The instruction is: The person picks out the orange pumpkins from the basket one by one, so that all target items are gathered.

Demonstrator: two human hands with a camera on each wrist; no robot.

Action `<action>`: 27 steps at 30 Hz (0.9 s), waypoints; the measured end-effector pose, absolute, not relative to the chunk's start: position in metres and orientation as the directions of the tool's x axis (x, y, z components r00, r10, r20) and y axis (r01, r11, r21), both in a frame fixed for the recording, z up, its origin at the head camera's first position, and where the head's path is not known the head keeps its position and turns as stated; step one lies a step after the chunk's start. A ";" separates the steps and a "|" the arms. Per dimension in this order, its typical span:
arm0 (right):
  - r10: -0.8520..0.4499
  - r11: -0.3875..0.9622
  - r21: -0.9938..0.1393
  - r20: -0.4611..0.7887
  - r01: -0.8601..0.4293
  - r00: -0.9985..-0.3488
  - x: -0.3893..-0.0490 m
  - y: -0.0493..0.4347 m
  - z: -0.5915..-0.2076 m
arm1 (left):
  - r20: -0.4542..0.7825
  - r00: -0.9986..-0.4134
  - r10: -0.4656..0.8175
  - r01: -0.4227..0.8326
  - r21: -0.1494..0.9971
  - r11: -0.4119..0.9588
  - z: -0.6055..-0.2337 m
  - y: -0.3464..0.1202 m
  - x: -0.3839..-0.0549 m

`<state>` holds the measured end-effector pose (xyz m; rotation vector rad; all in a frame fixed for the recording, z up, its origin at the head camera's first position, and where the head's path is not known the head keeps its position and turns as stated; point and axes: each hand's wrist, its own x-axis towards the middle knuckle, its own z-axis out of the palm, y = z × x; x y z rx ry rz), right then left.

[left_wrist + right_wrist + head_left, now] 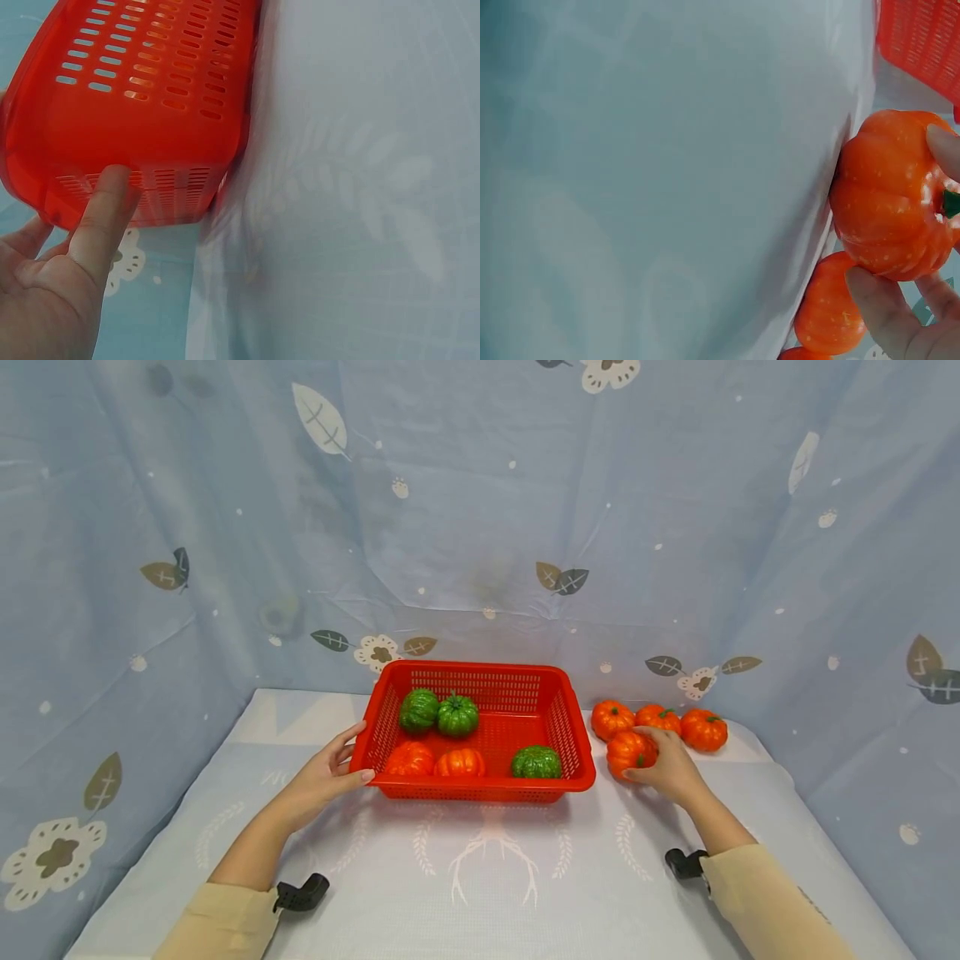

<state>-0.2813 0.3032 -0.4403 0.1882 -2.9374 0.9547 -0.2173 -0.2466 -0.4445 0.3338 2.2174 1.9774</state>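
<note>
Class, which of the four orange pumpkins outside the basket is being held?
The front pumpkin, closest to the wearer: the right hand grips it between thumb and fingers. The other three orange pumpkins sit behind it, not held.

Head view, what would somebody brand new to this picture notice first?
Probably the bright red basket in the middle, with three green pumpkins and two orange ones inside. Next, likely the single orange pumpkin in the person's right grip, just right of the basket, with three other orange pumpkins in a row farther back.
</note>
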 end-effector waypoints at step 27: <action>-0.118 0.779 -0.627 -0.163 0.010 -0.980 -0.291 0.311 -0.435 | 0.036 -0.964 0.264 0.068 0.991 0.114 -0.444 -0.247 -0.218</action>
